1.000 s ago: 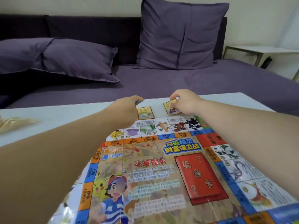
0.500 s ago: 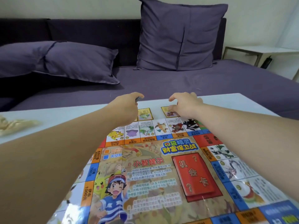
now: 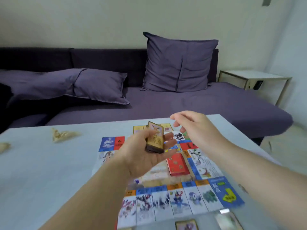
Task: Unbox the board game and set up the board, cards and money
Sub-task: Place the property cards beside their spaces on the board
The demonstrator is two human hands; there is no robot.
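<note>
The colourful game board (image 3: 174,201) lies flat on the pale table (image 3: 41,171). My left hand (image 3: 142,153) is turned palm up above the board and holds a small stack of yellow cards (image 3: 155,138), thumb and fingers curled at its sides. My right hand (image 3: 194,127) hovers above the board's far right corner, fingers loosely spread and holding nothing. Two cards (image 3: 167,127) lie on the table beyond the board's far edge. Another card (image 3: 186,225) lies at the near edge.
Crumpled wrapper pieces (image 3: 61,135) lie at the table's far left. Behind the table is a purple sofa (image 3: 182,103) with pillows (image 3: 179,63). A white side table (image 3: 254,80) stands at the right.
My right hand put its card down beyond the board's far edge and lifted off empty. My left hand turned palm up, showing the card stack. The camera pulled back and up.
</note>
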